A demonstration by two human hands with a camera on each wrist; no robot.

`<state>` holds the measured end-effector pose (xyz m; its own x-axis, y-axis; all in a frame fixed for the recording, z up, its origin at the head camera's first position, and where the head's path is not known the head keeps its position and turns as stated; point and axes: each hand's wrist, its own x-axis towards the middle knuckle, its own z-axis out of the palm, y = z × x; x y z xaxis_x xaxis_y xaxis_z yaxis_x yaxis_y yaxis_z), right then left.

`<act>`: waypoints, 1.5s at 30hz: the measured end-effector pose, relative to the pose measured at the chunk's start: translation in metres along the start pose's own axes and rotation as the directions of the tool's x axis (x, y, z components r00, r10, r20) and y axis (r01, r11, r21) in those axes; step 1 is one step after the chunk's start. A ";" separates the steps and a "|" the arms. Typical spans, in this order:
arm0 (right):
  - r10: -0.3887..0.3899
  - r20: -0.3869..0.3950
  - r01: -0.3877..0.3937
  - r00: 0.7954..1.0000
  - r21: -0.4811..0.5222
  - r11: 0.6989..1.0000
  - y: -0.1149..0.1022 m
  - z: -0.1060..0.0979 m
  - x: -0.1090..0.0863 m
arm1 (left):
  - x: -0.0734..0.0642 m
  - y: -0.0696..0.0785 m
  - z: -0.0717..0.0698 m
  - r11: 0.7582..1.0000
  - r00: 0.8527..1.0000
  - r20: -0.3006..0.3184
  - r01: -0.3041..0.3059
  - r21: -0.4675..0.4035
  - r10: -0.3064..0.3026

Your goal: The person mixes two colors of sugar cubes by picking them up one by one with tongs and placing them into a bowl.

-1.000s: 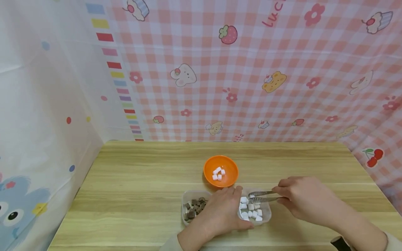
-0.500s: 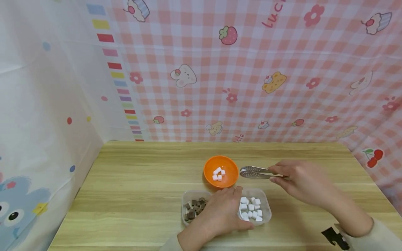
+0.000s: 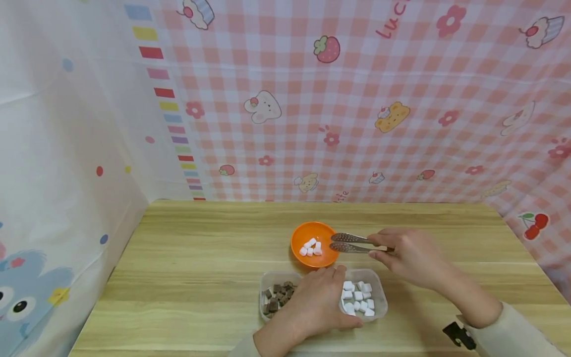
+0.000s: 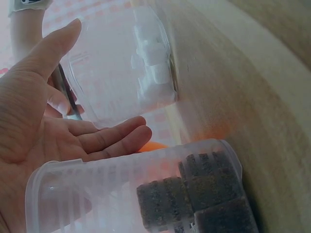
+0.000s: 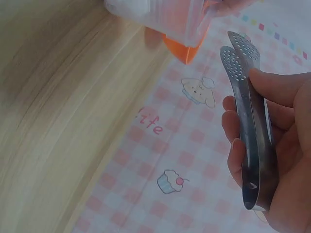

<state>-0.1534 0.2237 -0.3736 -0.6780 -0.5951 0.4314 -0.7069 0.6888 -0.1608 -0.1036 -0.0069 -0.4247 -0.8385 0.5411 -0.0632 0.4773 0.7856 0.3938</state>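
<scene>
My right hand (image 3: 410,253) holds metal tongs (image 3: 352,243) with perforated tips. In the head view these tips are apart at the right rim of an orange bowl (image 3: 295,250), with nothing visible between them. Several white marshmallows (image 3: 311,243) lie in the bowl. With fingers fairly straight, my left hand (image 3: 314,302) lies across two clear plastic boxes. Its thumb and fingertips span one end of the right box (image 3: 381,292), which holds white cubes (image 3: 358,296). Dark brown cubes (image 3: 275,299) fill part of the left box (image 4: 63,179), partly hidden by that hand.
A wood-grain table (image 3: 200,277) carries everything, with bare surface left of the boxes and bowl. Behind it hangs a pink checked cloth (image 3: 290,139). A white dotted cloth (image 3: 67,148) covers the left side.
My right hand first lifts the tongs from the right box, then carries them left to the bowl's rim. The tips part, and one more marshmallow lies in the bowl. My left hand stays put.
</scene>
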 end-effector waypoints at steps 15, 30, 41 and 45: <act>-0.030 -0.053 0.030 0.998 -0.007 1.000 0.008 -0.030 -0.032 | 0.000 0.002 0.001 0.999 0.999 0.023 0.027 -0.034 -0.026; -0.097 0.082 0.105 0.992 -0.103 0.989 -0.004 -0.040 -0.045 | 0.000 0.002 0.003 0.999 1.000 0.013 0.017 -0.036 -0.017; -0.223 0.216 0.279 0.951 -0.283 0.917 -0.023 -0.028 -0.032 | 0.000 0.001 0.001 1.000 1.000 -0.006 -0.007 -0.008 0.007; -0.248 0.230 0.315 0.941 -0.324 0.892 -0.028 -0.023 -0.030 | 0.000 0.001 0.002 1.000 1.000 -0.008 -0.008 0.001 0.008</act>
<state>-0.1088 0.2317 -0.3611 -0.5089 -0.8262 0.2417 -0.7787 0.5615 0.2800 -0.1020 -0.0053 -0.4261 -0.8366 0.5453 -0.0528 0.4844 0.7813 0.3937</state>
